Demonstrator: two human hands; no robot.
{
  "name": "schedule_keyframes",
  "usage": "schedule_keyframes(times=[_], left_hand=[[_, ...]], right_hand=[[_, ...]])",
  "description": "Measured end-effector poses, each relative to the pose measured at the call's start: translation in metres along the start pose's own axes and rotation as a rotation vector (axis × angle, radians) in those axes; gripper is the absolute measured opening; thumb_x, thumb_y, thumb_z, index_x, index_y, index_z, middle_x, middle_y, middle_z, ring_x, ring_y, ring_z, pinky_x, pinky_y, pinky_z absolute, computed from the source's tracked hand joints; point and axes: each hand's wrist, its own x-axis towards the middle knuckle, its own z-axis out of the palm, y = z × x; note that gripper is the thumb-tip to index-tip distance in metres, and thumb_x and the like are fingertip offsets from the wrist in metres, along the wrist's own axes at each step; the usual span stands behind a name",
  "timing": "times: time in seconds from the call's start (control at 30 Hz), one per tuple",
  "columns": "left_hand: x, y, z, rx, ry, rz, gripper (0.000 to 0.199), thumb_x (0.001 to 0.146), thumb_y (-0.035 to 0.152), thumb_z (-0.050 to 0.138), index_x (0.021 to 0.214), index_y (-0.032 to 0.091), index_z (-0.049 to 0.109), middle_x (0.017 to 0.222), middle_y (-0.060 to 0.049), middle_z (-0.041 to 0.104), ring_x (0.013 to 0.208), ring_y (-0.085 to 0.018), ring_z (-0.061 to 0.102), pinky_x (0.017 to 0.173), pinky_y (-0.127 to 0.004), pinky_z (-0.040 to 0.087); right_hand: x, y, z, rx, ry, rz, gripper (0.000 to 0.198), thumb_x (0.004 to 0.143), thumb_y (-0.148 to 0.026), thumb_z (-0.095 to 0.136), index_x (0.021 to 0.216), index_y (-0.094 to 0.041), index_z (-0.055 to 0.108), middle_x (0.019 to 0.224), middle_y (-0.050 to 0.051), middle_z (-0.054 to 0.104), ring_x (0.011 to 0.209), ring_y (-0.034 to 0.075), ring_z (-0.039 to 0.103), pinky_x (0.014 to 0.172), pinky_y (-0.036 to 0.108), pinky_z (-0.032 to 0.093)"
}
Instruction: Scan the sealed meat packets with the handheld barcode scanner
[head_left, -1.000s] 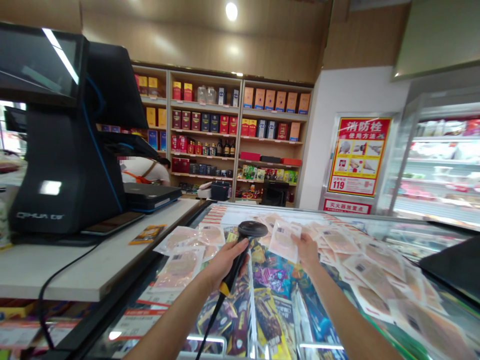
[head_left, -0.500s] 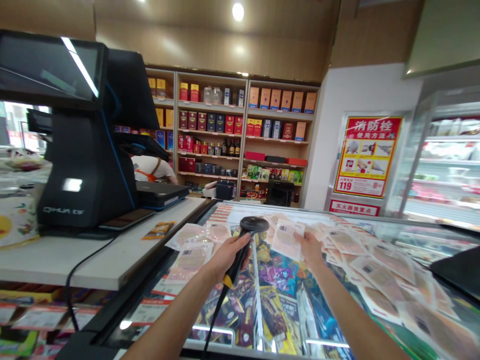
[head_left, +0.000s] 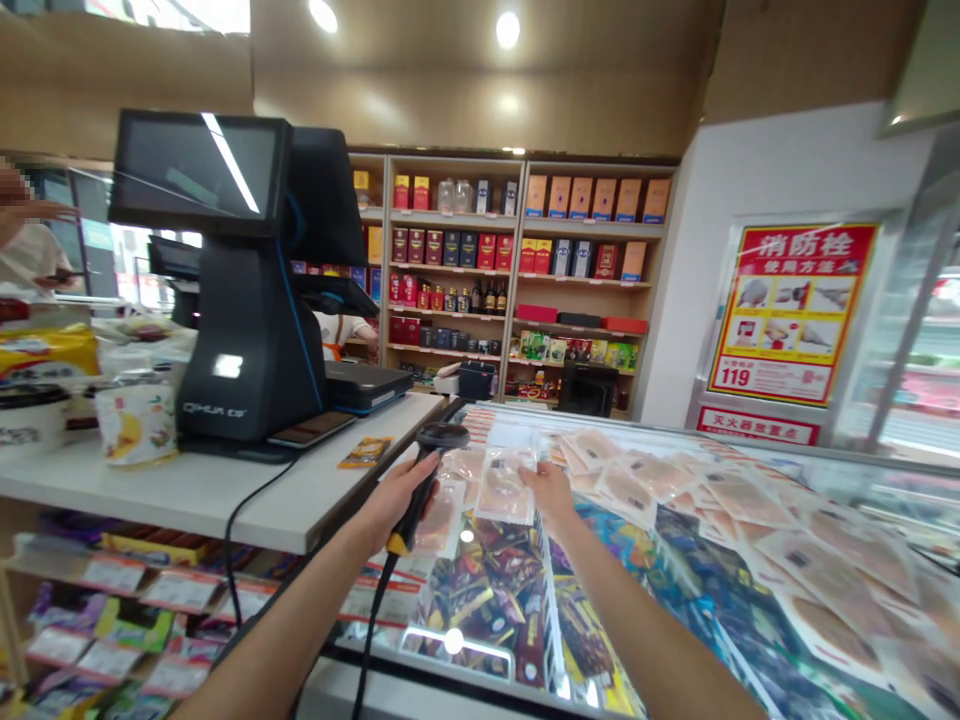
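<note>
My left hand [head_left: 399, 497] is wrapped round the handle of a black barcode scanner [head_left: 442, 437] with a yellow patch near its cable end. In my right hand [head_left: 551, 492] the fingers pinch the right edge of a clear, flat plastic packet [head_left: 501, 487] with pale contents. That packet is held just right of the scanner head, over the glass freezer top. Similar packets [head_left: 441, 520] lie under and beside the scanner. To the right, a large spread of the same packets [head_left: 810, 530] covers the glass.
A black point-of-sale terminal [head_left: 240, 330] stands on the white counter [head_left: 285, 510] at left, with a phone [head_left: 311, 430] and a small orange packet [head_left: 365, 452] near it. Coloured frozen goods [head_left: 487, 570] show through the glass. Other people are at the far left and behind the terminal.
The view has swung left. My right hand has carried the packet leftward, above the packets on the left side of the glass. The scanner stays in my left hand.
</note>
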Motion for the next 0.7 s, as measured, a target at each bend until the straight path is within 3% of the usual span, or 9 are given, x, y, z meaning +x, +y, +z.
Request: schedule_keyframes(times=[0.2,0.4,0.53,0.7], left_hand=[[0.002,-0.005,-0.025,-0.073,0.11,-0.026,0.032,0.062,0.047,0.051,0.067,0.016,0.048,0.048,0.004,0.05,0.034,-0.005,0.044,0.032,-0.015,0.031],[0.001,-0.002,-0.018,-0.069,0.115,-0.055,0.031,0.061,0.046,0.053,0.062,0.015,0.047,0.047,0.003,0.05,0.032,-0.005,0.043,0.03,-0.015,0.031],[-0.001,0.0,-0.003,-0.059,0.045,-0.064,0.031,0.061,0.046,0.053,0.061,0.016,0.046,0.047,0.004,0.05,0.033,-0.006,0.043,0.031,-0.016,0.032],[-0.006,0.001,0.023,-0.056,-0.087,-0.059,0.03,0.064,0.047,0.05,0.064,0.017,0.046,0.048,0.005,0.049,0.033,-0.005,0.042,0.031,-0.016,0.029]], right_hand=[[-0.008,-0.007,0.034,-0.305,0.023,-0.064,0.017,0.057,-0.034,0.052,0.06,-0.017,0.051,0.058,0.001,0.057,0.056,0.014,0.052,0.05,0.022,0.034],[-0.011,-0.006,0.039,-0.584,0.032,-0.097,0.022,0.056,-0.038,0.054,0.067,-0.02,0.051,0.065,0.002,0.057,0.064,0.016,0.053,0.053,0.024,0.033],[-0.003,-0.002,0.023,-0.547,0.069,-0.137,0.03,0.059,-0.04,0.052,0.08,-0.019,0.051,0.076,0.004,0.058,0.071,0.016,0.053,0.058,0.024,0.035],[0.023,0.01,-0.038,-0.517,0.134,-0.155,0.029,0.061,-0.039,0.049,0.079,-0.017,0.053,0.078,0.005,0.058,0.074,0.016,0.053,0.064,0.024,0.037]])
